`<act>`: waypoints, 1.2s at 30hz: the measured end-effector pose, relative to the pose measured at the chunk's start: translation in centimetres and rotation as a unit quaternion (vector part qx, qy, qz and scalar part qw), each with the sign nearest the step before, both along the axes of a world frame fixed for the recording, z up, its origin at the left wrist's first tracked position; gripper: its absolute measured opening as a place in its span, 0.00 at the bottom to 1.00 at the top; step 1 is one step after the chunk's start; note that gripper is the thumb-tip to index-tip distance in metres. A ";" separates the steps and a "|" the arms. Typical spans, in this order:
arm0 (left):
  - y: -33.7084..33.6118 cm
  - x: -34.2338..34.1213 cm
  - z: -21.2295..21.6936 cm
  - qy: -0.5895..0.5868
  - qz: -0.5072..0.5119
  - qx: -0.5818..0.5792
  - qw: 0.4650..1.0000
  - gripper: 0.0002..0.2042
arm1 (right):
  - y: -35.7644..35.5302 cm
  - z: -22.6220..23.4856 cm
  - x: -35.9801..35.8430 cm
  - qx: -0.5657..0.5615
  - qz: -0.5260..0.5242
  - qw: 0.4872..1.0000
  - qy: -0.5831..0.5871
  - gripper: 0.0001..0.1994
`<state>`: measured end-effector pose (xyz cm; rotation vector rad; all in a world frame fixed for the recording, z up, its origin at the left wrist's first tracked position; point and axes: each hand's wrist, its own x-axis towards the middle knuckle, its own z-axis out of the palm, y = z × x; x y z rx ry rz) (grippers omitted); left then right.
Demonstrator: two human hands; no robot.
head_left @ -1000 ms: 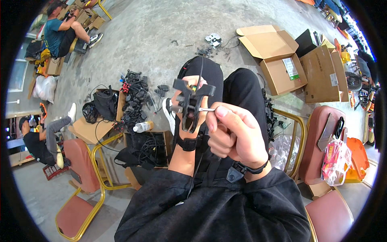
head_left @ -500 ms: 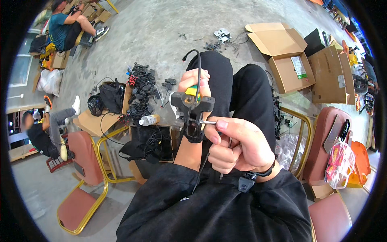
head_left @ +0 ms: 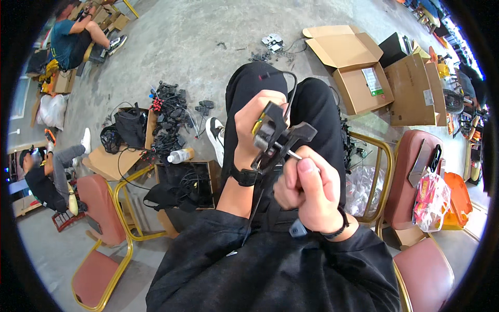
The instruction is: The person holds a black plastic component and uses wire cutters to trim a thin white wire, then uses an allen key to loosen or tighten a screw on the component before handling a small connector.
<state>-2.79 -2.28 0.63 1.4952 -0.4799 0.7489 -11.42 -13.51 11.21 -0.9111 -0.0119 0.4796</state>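
Note:
In front of my knees my left hand (head_left: 247, 127) is wrapped round a black plastic device (head_left: 267, 138) with a yellow-green patch on its side and a forked end. A thin black cable (head_left: 295, 86) curves up from it. My right hand (head_left: 316, 188) is closed with the thumb on top, pinching a thin metal hex key (head_left: 294, 155). The hex key's short end reaches into the device's side; its exact seat is hidden by the fork. Most of the key lies inside my right fist.
Left on the floor are a heap of black parts (head_left: 174, 112), a bottle (head_left: 180, 155) and a crate (head_left: 210, 177). An open cardboard box (head_left: 358, 96) lies ahead right. Chairs stand on both sides (head_left: 99, 208), (head_left: 413, 177). Two people sit at the far left.
The device has tilted over to the right in my left hand, its cable swinging right. My right hand has turned, thumb now upward, with the hex key still at the device. The view has shifted slightly.

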 end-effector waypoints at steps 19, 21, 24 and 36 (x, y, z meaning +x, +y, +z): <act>1.2 -0.7 1.0 0.102 -0.071 0.032 0.992 0.08 | -0.6 -1.0 1.2 0.061 0.103 0.993 -0.003 0.17; 1.1 -0.8 1.4 0.099 -0.070 0.030 0.992 0.08 | -0.6 -0.3 1.2 0.218 0.136 0.961 0.104 0.17; 0.9 -0.8 1.6 0.108 -0.059 0.036 0.992 0.08 | -1.1 0.5 1.2 0.361 0.182 0.883 0.237 0.17; 1.0 -0.7 0.4 0.027 -0.010 0.037 0.999 0.09 | -0.8 0.6 0.4 0.330 0.152 0.904 0.225 0.17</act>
